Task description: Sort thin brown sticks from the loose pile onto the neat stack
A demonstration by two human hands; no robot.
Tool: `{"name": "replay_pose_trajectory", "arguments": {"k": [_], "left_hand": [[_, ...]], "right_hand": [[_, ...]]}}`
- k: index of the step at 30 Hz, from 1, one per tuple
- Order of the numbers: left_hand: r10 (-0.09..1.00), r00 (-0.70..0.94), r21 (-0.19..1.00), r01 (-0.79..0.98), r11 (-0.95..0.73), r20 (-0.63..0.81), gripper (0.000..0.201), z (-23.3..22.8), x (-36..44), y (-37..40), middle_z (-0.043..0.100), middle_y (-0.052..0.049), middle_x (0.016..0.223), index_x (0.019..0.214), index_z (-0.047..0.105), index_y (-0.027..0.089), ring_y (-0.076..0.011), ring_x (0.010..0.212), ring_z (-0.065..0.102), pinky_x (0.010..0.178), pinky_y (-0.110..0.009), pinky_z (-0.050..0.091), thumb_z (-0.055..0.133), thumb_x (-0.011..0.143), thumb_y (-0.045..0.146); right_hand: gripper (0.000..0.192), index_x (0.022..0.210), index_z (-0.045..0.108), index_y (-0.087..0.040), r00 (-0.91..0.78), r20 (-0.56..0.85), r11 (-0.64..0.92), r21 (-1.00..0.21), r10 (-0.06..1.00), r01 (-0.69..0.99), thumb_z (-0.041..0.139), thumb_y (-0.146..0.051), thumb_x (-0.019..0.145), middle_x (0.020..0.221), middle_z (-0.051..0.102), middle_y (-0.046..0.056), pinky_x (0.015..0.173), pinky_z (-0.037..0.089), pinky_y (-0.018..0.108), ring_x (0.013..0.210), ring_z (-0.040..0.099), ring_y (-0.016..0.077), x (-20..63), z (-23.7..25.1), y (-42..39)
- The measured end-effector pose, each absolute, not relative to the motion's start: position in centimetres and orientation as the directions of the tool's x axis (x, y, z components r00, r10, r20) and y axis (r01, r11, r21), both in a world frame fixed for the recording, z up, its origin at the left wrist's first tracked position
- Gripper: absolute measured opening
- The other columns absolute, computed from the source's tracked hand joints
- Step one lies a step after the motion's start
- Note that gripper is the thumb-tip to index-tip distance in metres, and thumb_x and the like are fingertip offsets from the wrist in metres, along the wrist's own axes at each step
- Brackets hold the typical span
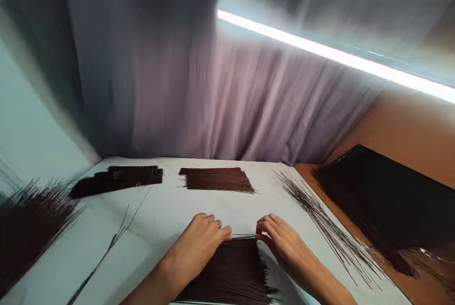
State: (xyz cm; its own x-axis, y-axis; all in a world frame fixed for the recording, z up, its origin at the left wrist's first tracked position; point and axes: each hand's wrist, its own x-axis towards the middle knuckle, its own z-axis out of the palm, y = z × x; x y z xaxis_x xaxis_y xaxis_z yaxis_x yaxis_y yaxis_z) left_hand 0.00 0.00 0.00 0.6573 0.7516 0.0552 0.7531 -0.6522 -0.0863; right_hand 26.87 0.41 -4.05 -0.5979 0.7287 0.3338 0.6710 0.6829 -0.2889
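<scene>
A flat layer of thin dark brown sticks [234, 269] lies on the white tabletop right in front of me. At its far edge, a single thin dark stick [243, 235] stretches between my two hands. My left hand [204, 241] pinches it near the layer's far left corner, thumb and fingers closed. The other end sits in the closed fingertips of my right hand [279, 238], at the far right corner. My left forearm covers the layer's left part.
Farther back lies another flat layer of brown sticks [218, 179], with banded dark bundles [124, 179] to its left. Loose sticks [316, 210] spread along the right, a few thin strands [113, 238] at left. Dark piles stand at far left [28, 234] and far right [394, 200].
</scene>
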Motion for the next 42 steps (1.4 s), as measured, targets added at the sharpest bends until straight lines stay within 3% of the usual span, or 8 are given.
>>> {"name": "replay_pose_trajectory", "arguments": {"k": [3, 6, 10, 13, 19, 31, 38, 42], "left_hand": [[0.711, 0.700, 0.039, 0.710, -0.703, 0.067, 0.017, 0.7, 0.6, 0.2, 0.075, -0.002, 0.086, 0.095, 0.065, 0.023, -0.0251, 0.083, 0.072, 0.072, -0.033, 0.045, 0.052, 0.106, 0.026], [0.730, 0.674, 0.315, 0.672, -0.670, 0.116, 0.022, 0.7, 0.9, 0.7, 0.074, -0.001, 0.090, 0.092, 0.063, 0.022, -0.0214, 0.083, 0.070, 0.074, -0.030, 0.043, 0.047, 0.107, 0.022], [0.830, 0.545, 0.573, 0.644, -0.508, 0.123, 0.027, 0.3, -0.1, 2.4, 0.069, 0.000, 0.093, 0.090, 0.061, 0.023, -0.0201, 0.083, 0.065, 0.076, -0.029, 0.040, 0.040, 0.108, 0.025], [0.868, 0.487, 0.630, 0.646, -0.431, 0.094, 0.031, 0.3, -1.7, 3.8, 0.066, 0.001, 0.087, 0.098, 0.060, 0.025, -0.0192, 0.079, 0.061, 0.071, -0.028, 0.038, 0.033, 0.109, 0.035], [0.829, 0.555, 0.694, 0.625, -0.358, -0.072, 0.024, -1.2, -3.6, 5.2, 0.061, 0.004, 0.075, 0.098, 0.066, 0.025, -0.0165, 0.066, 0.053, 0.060, -0.024, 0.034, 0.048, 0.100, 0.041], [0.769, 0.620, 0.788, 0.547, -0.282, -0.155, 0.020, -3.6, -3.8, 6.0, 0.062, 0.003, 0.072, 0.084, 0.062, 0.022, -0.0160, 0.065, 0.053, 0.063, -0.025, 0.037, 0.053, 0.094, 0.037], [0.858, 0.511, 0.844, 0.480, -0.239, -0.048, 0.018, -3.8, -3.4, 6.2, 0.057, 0.002, 0.074, 0.081, 0.052, 0.021, -0.0169, 0.070, 0.048, 0.066, -0.027, 0.035, 0.046, 0.094, 0.032], [0.901, 0.433, 0.902, 0.385, -0.198, 0.013, 0.025, -3.8, -3.4, 6.5, 0.056, 0.002, 0.075, 0.086, 0.052, 0.022, -0.0152, 0.066, 0.045, 0.064, -0.026, 0.034, 0.042, 0.098, 0.042]], "right_hand": [[0.016, 0.096, 0.049, -0.022, -0.597, 0.373, 0.699, -0.268, 0.710, 0.663, 0.041, -0.013, 0.107, 0.091, 0.060, 0.004, 0.069, 0.040, 0.033, 0.080, 0.053, 0.0210, 26.1, -3.9, 0.0], [0.014, 0.096, 0.052, -0.023, -0.572, 0.425, 0.703, -0.281, 0.702, 0.654, 0.044, -0.020, 0.107, 0.089, 0.062, 0.003, 0.069, 0.042, 0.033, 0.080, 0.055, 0.0212, 25.0, -3.4, 0.2], [0.018, 0.101, 0.056, -0.023, -0.419, 0.479, 0.622, -0.424, 0.771, 0.659, 0.042, -0.030, 0.110, 0.095, 0.065, 0.004, 0.079, 0.052, 0.032, 0.088, 0.061, 0.0191, 23.8, -3.1, 3.6], [0.028, 0.107, 0.059, -0.019, -0.314, 0.505, 0.547, -0.421, 0.804, 0.724, 0.033, -0.029, 0.111, 0.098, 0.067, 0.006, 0.079, 0.056, 0.033, 0.090, 0.064, 0.0187, 23.0, -4.3, 8.8], [0.030, 0.125, 0.063, -0.018, -0.354, 0.476, 0.517, -0.269, 0.805, 0.812, 0.065, -0.035, 0.100, 0.125, 0.065, 0.008, 0.089, 0.058, 0.043, 0.104, 0.067, 0.0222, 20.1, -7.7, 17.1], [0.032, 0.128, 0.061, -0.019, -0.476, 0.434, 0.524, 0.013, 0.764, 0.852, 0.064, -0.035, 0.101, 0.130, 0.063, 0.009, 0.091, 0.057, 0.045, 0.108, 0.066, 0.0235, 17.3, -8.5, 17.9], [0.030, 0.125, 0.062, -0.018, -0.399, 0.512, 0.512, -0.096, 0.761, 0.854, 0.064, -0.035, 0.101, 0.125, 0.065, 0.008, 0.088, 0.059, 0.042, 0.103, 0.067, 0.0214, 19.2, -6.6, 16.5], [0.019, 0.106, 0.058, -0.017, -0.272, 0.576, 0.482, -0.250, 0.771, 0.840, 0.041, -0.025, 0.109, 0.097, 0.066, 0.007, 0.071, 0.057, 0.032, 0.083, 0.066, 0.0184, 19.9, -5.8, 11.2]]}}
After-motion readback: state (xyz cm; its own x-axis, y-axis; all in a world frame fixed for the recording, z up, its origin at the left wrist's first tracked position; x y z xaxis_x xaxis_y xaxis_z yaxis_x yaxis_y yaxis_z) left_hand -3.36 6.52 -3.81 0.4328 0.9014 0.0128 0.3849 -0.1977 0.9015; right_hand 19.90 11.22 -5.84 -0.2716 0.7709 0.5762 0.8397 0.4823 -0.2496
